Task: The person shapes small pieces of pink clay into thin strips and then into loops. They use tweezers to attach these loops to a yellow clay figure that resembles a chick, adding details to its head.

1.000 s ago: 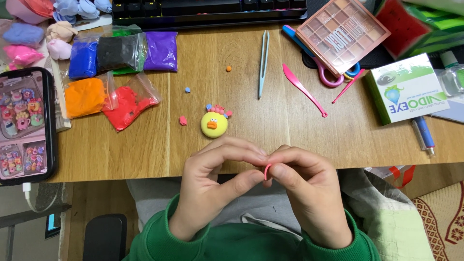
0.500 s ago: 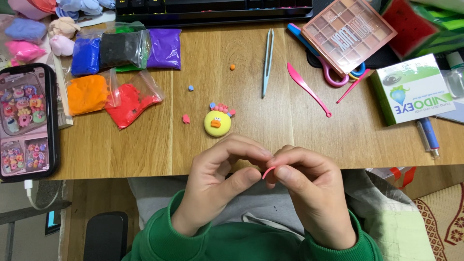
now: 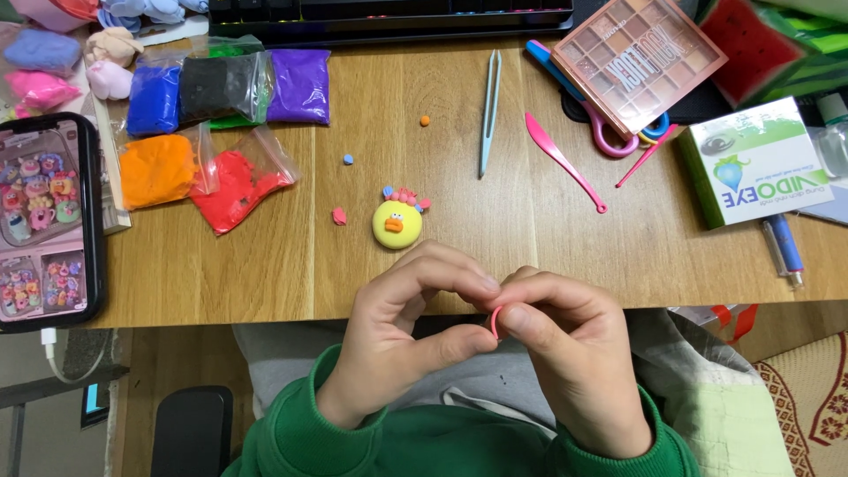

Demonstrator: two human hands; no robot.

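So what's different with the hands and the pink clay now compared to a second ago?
Very little. Both hands, left and right, stay together at the desk edge, still pinching the small pink clay strip, which looks pressed a bit smaller between the fingertips. The yellow clay duck face, clay bags and tweezers lie unmoved; only the camera view shifted slightly.

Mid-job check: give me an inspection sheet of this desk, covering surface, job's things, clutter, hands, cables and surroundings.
Surface: wooden desk, dry, crowded along the back.
Job's things: small pink clay strip pinched between both hands; yellow clay duck face upright on the desk; bagged clay in blue, black, purple, orange, red.
Clutter: tweezers, pink sculpting tool, scissors, palette box, green-and-white carton, pen, loose clay crumbs.
Hands: left hand and right hand both at the strip, below the desk edge.
Cables: white cord under the phone.
Surroundings: keyboard behind; rug on the right.
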